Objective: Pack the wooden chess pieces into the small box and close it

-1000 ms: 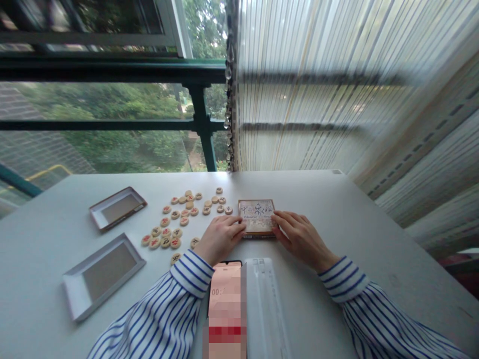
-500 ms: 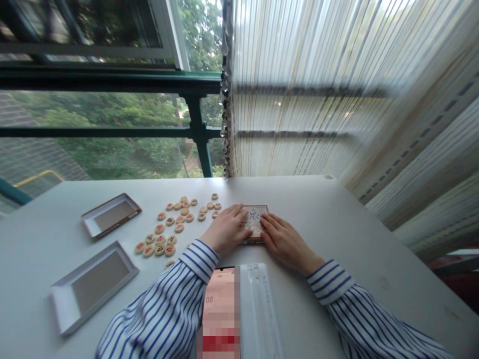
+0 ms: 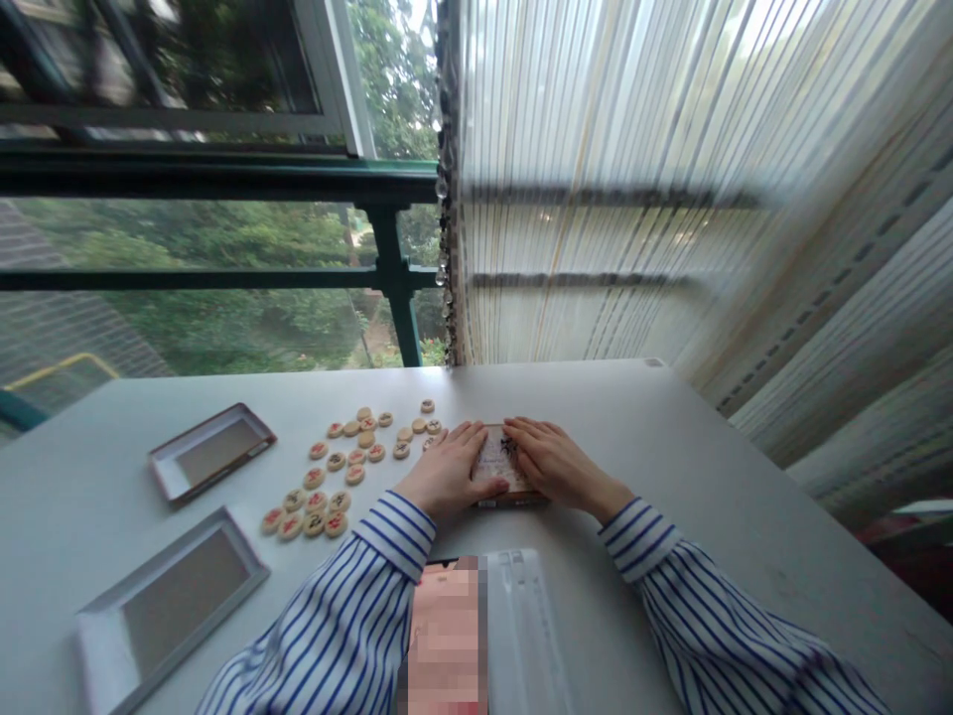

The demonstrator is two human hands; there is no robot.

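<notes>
A small flat brown packet printed with characters [image 3: 500, 462] lies on the white table [image 3: 700, 477] in front of me. My left hand [image 3: 447, 469] lies flat over its left half, fingers stretched out. My right hand [image 3: 551, 463] lies flat over its right half, fingers also stretched. Both hands press on its top and cover most of it. Several round wooden game pieces [image 3: 349, 462] with red or black marks lie scattered just left of my left hand.
Two shallow box halves lie at the left, a brown-rimmed one [image 3: 210, 462] farther back and a white one [image 3: 164, 596] nearer. A phone [image 3: 447, 636] and a white ribbed case [image 3: 525, 636] sit at the near edge. Window and blinds stand behind the table.
Both hands have slid from the packet's side edges onto its top and closed in towards each other. The camera has tipped slightly, so everything sits lower in view.
</notes>
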